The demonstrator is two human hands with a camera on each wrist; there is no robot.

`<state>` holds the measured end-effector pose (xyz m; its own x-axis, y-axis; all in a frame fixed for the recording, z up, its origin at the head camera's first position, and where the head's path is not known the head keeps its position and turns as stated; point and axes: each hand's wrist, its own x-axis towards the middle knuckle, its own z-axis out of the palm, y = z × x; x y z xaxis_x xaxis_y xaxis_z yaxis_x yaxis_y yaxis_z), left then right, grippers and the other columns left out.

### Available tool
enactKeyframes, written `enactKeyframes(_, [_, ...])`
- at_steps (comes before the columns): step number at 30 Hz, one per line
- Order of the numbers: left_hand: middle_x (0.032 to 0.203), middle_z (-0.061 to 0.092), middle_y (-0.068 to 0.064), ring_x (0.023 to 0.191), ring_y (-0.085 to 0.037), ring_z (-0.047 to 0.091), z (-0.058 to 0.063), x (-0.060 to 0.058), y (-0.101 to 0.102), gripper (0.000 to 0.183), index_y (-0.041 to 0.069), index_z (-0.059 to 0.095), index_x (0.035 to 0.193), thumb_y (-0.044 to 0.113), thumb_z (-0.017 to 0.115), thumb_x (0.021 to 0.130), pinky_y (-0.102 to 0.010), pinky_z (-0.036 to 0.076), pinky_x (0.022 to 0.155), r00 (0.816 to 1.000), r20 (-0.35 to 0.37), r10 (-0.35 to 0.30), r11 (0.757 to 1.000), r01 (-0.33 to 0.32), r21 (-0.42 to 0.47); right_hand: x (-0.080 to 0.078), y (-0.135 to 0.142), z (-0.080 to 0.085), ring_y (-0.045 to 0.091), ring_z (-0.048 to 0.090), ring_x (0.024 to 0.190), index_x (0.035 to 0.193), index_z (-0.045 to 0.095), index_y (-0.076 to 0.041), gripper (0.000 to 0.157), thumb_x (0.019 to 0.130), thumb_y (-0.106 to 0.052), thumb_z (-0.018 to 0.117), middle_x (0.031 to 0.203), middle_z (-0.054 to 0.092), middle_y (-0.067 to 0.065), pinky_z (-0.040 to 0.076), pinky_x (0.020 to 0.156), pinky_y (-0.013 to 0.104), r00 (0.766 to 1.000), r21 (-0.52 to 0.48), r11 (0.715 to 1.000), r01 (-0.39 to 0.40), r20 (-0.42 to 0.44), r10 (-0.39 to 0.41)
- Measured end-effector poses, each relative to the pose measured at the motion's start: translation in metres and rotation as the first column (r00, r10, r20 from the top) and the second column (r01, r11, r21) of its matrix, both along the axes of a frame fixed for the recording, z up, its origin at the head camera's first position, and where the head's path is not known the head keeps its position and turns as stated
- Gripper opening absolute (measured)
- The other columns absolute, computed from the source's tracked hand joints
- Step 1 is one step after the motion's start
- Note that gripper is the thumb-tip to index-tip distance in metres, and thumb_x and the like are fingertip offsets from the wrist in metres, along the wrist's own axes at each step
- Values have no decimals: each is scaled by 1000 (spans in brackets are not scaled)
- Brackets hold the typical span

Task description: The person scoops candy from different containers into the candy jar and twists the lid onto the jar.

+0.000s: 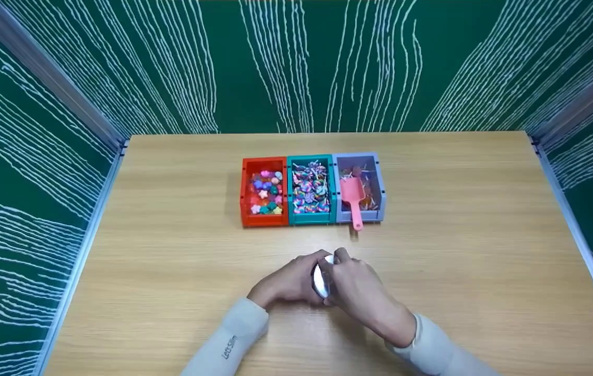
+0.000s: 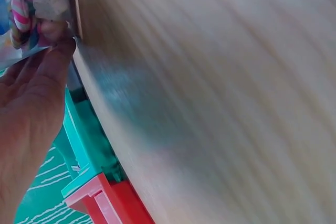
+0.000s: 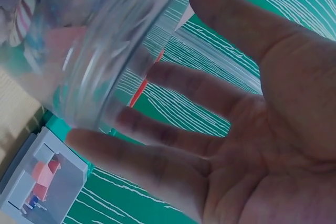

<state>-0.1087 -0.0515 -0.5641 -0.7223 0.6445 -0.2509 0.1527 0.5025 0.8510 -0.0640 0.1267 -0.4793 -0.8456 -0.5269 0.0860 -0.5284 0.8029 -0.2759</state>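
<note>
A clear jar (image 3: 100, 56) with small colourful charms inside lies tipped between the two hands, its ridged end toward the right palm. My left hand (image 1: 294, 279) grips the jar's body; in the left wrist view its fingers (image 2: 50, 72) reach under the jar (image 2: 23, 43). My right hand (image 1: 359, 290) holds the ridged end, with the thumb on one side and spread fingers (image 3: 142, 156) at the rim on the other. From the head view only a shiny oval part of the jar (image 1: 320, 282) shows, the hands hiding the remainder.
Beyond the hands stand three joined bins: red (image 1: 265, 219) with star and flower charms, teal (image 1: 312, 218) with swirled lollipop charms, and lavender (image 1: 380, 193) with small stick pieces. A pink scoop (image 1: 353, 193) lies in the lavender bin, handle over its front. Green walls surround the wooden table (image 1: 171, 209).
</note>
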Motion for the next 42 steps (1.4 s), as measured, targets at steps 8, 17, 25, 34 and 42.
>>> enactKeyframes(8, [133, 66, 8, 117, -9, 61, 0, -1, 1, 80, 30, 53, 143, 34, 96, 75, -32, 46, 113, 1000, 11, -17, 1000, 17, -4, 2, 6, 0, 35, 65, 77, 130, 73, -11, 67, 71, -26, 100, 113, 61, 22, 59, 52, 43, 998, 82, 995, -65, -16, 66])
enactKeyframes(17, [136, 64, 8, 121, -10, 60, -2, -1, 1, 87, 29, 49, 149, 35, 96, 76, -34, 45, 115, 1000, 9, -25, 999, 26, -39, -1, 7, 3, 40, 67, 91, 133, 71, -1, 60, 78, -9, 92, 121, 63, 26, 62, 67, 49, 986, 28, 988, -153, 72, 150])
enactKeyframes(25, [127, 67, 7, 112, -8, 62, -3, -1, 1, 82, 27, 52, 143, 26, 96, 74, -30, 48, 109, 1000, 14, -9, 1000, 10, -26, -4, 5, 6, 27, 66, 87, 125, 75, -3, 56, 71, 3, 92, 106, 65, 21, 61, 71, 47, 986, 27, 987, -161, 48, 159])
enactKeyframes(34, [128, 68, 5, 110, -9, 63, 1, 1, 1, 83, 25, 53, 142, 21, 98, 73, -29, 48, 108, 1000, 7, -3, 1000, 4, -26, -2, 1, 4, 32, 66, 65, 115, 77, -4, 60, 59, 6, 93, 97, 63, 19, 59, 55, 45, 997, -7, 997, -80, 8, 80])
enactKeyframes(42, [129, 68, 7, 111, -8, 62, -1, 1, 0, 81, 26, 54, 141, 18, 96, 72, -28, 48, 107, 1000, 14, 2, 1000, -2, -18, 0, -2, 3, 32, 64, 62, 111, 78, -8, 55, 59, -1, 95, 92, 62, 17, 56, 48, 46, 1000, 15, 1000, 12, 2, -13])
